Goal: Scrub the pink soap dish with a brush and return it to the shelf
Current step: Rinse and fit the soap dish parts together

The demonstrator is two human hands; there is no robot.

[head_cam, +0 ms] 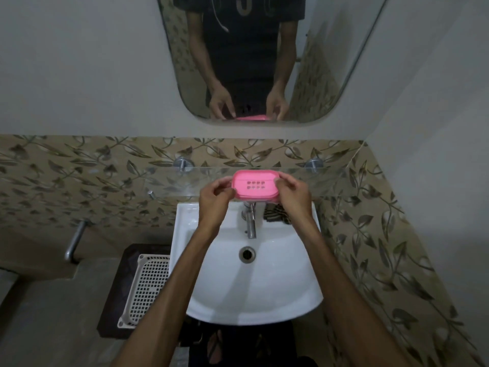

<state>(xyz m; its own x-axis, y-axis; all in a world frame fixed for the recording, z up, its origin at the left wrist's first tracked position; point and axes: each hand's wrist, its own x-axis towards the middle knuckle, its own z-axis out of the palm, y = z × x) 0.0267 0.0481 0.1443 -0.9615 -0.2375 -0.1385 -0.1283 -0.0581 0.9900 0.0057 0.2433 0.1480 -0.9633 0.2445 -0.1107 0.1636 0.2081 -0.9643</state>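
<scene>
Soap dish: the pink soap dish, centre of the frame, sits at the glass shelf above the sink.
Left hand: the left hand pinches the dish's left end.
Right hand: the right hand pinches its right end.
Step, judged: lifting or setting down; which cannot be told.
Technique: keep it level, both ends supported.
Contents: dish holds no soap, only drain holes; sink basin looks dry, drain open.
Brush: a dark object, possibly the brush, lies behind the tap.
</scene>
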